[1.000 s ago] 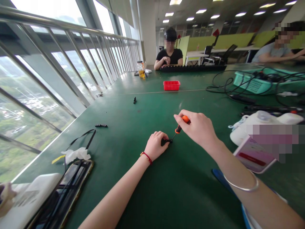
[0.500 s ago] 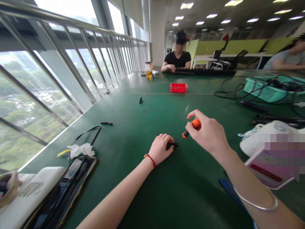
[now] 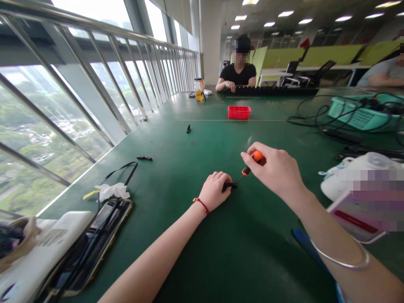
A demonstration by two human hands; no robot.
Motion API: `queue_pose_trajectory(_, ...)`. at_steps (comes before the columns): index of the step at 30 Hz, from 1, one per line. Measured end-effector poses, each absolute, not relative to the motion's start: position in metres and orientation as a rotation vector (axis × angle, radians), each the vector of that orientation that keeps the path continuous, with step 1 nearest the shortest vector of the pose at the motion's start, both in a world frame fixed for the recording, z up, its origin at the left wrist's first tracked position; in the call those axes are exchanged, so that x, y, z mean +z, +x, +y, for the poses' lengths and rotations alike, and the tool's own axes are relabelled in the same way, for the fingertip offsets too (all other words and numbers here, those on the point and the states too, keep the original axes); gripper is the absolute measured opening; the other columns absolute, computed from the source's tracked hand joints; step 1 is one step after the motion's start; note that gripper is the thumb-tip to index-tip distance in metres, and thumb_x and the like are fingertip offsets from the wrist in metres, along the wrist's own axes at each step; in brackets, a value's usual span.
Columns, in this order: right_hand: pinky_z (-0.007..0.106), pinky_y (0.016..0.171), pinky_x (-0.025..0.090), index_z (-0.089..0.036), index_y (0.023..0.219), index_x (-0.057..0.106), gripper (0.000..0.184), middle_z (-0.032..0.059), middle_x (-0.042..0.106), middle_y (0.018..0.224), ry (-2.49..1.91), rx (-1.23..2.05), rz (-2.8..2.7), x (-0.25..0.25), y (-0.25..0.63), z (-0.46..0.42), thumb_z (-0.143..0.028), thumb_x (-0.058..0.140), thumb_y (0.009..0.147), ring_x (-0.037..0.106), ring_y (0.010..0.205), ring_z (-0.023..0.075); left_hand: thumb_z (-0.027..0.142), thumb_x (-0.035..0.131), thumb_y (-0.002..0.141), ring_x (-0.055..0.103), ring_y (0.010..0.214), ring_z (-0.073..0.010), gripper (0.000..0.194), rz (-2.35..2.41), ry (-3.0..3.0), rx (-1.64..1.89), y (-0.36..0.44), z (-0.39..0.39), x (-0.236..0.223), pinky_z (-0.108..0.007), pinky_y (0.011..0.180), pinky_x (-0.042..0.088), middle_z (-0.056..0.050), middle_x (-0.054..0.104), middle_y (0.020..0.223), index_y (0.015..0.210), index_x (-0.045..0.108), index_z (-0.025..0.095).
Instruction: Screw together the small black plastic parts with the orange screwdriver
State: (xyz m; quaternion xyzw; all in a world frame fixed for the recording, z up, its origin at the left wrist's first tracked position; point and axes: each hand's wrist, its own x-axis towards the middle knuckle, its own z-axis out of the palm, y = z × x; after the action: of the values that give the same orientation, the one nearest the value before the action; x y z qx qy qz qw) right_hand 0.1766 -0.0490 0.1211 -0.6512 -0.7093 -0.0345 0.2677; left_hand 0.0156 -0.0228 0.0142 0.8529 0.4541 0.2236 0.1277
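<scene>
My left hand (image 3: 216, 190) is closed on a small black part (image 3: 232, 185) and holds it down against the green tabletop (image 3: 195, 252). In my right hand (image 3: 274, 166) is a screwdriver (image 3: 257, 157) with an orange and black handle, tilted so that its thin shaft runs down to the right end of the black part. Whether the tip sits in a screw is too small to tell. Two more small black pieces lie apart from my hands, one piece (image 3: 188, 128) farther off and another piece (image 3: 144, 158) to the left.
A red tray (image 3: 239, 112) stands mid-table. At left lie a phone (image 3: 109, 235), a strap and crumpled tissue (image 3: 113, 191). At right are a white bottle (image 3: 362, 172) and a turquoise basket (image 3: 350, 113) with cables. Another person (image 3: 237, 75) sits across the table.
The view has shifted, moving the whole scene in the picture. My right-hand fingers opened somewhat around the screwdriver handle half a second ago and are now closed on it again. My left hand keeps its hold.
</scene>
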Motion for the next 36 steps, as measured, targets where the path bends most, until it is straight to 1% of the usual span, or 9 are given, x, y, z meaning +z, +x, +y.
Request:
queue_pose_trajectory(2, 0.025, 0.049, 0.027, -0.025, 0.074, 0.053, 0.029, -0.0008, 0.055, 0.057, -1.771, -0.089, -1.909, 0.121, 0.177, -0.049, -0.046, 0.037, 0.086, 0.049, 0.054, 0.0163, 0.016, 0.052, 0.077, 0.054, 0.090, -0.0198, 0.011, 1.320, 2.490, 0.653, 0.016, -0.023, 0.014, -0.033, 0.081, 0.044, -0.003, 0.062, 0.092, 0.087, 0.055, 0.019)
queue_pose_trajectory(6, 0.025, 0.050, 0.028, -0.025, 0.092, 0.055, 0.017, -0.0007, 0.061, 0.066, -1.741, -0.111, -1.888, 0.120, 0.179, -0.048, -0.033, 0.048, 0.077, 0.051, 0.056, 0.0162, 0.016, 0.052, 0.077, 0.054, 0.089, -0.0196, 0.011, 1.312, 2.517, 0.667, 0.016, -0.023, 0.013, -0.033, 0.081, 0.045, -0.003, 0.062, 0.092, 0.087, 0.055, 0.019)
queue_pose_trajectory(11, 0.026, 0.051, 0.027, -0.024, 0.077, 0.058, 0.031, 0.0014, 0.058, 0.061, -1.750, -0.168, -1.881, 0.119, 0.179, -0.048, -0.049, 0.041, 0.085, 0.052, 0.058, 0.0181, 0.017, 0.052, 0.078, 0.053, 0.090, -0.0200, 0.011, 1.293, 2.566, 0.675, 0.017, -0.022, 0.009, -0.034, 0.081, 0.045, -0.004, 0.062, 0.092, 0.088, 0.055, 0.019)
queue_pose_trajectory(13, 0.027, 0.051, 0.026, -0.024, 0.074, 0.058, 0.033, 0.0019, 0.057, 0.059, -1.754, -0.198, -1.881, 0.120, 0.179, -0.049, -0.047, 0.039, 0.086, 0.052, 0.059, 0.0184, 0.018, 0.052, 0.078, 0.053, 0.090, -0.0202, 0.011, 1.290, 2.585, 0.674, 0.017, -0.021, 0.008, -0.034, 0.081, 0.045, -0.004, 0.062, 0.093, 0.088, 0.055, 0.019)
queue_pose_trajectory(17, 0.027, 0.052, 0.027, -0.024, 0.084, 0.060, 0.018, 0.0026, 0.061, 0.068, -1.742, -0.187, -1.892, 0.120, 0.179, -0.051, -0.036, 0.047, 0.082, 0.053, 0.061, 0.0186, 0.018, 0.053, 0.078, 0.054, 0.090, -0.0203, 0.011, 1.276, 2.605, 0.683, 0.019, -0.021, 0.007, -0.034, 0.081, 0.045, -0.004, 0.062, 0.093, 0.089, 0.055, 0.019)
queue_pose_trajectory(24, 0.029, 0.057, 0.030, -0.022, 0.081, 0.060, 0.034, 0.0059, 0.061, 0.069, -1.718, -0.221, -1.898, 0.117, 0.181, -0.049, -0.049, 0.040, 0.087, 0.053, 0.066, 0.0207, 0.019, 0.053, 0.077, 0.054, 0.090, -0.0210, 0.012, 1.247, 2.625, 0.728, 0.019, -0.020, 0.004, -0.034, 0.081, 0.045, -0.005, 0.062, 0.093, 0.089, 0.055, 0.017)
queue_pose_trajectory(30, 0.030, 0.057, 0.031, -0.023, 0.086, 0.061, 0.020, 0.0060, 0.064, 0.075, -1.687, -0.203, -1.921, 0.117, 0.182, -0.048, -0.038, 0.049, 0.083, 0.054, 0.068, 0.0220, 0.020, 0.052, 0.078, 0.055, 0.092, -0.0206, 0.017, 1.245, 2.622, 0.726, 0.018, -0.025, 0.006, -0.033, 0.083, 0.045, -0.006, 0.061, 0.095, 0.093, 0.056, 0.017)
queue_pose_trajectory(33, 0.031, 0.058, 0.032, -0.024, 0.091, 0.062, 0.021, 0.0059, 0.064, 0.076, -1.652, -0.197, -1.913, 0.115, 0.182, -0.047, -0.040, 0.050, 0.083, 0.055, 0.070, 0.0232, 0.021, 0.052, 0.078, 0.054, 0.093, -0.0209, 0.017, 1.253, 2.622, 0.703, 0.017, -0.026, 0.007, -0.033, 0.084, 0.045, -0.006, 0.062, 0.095, 0.094, 0.057, 0.017)
queue_pose_trajectory(36, 0.030, 0.058, 0.032, -0.024, 0.082, 0.062, 0.031, 0.0058, 0.062, 0.070, -1.638, -0.214, -1.891, 0.114, 0.183, -0.045, -0.049, 0.045, 0.086, 0.054, 0.070, 0.0226, 0.025, 0.054, 0.078, 0.055, 0.094, -0.0214, 0.020, 1.271, 2.610, 0.665, 0.017, -0.026, 0.009, -0.034, 0.086, 0.045, -0.006, 0.062, 0.098, 0.096, 0.057, 0.017)
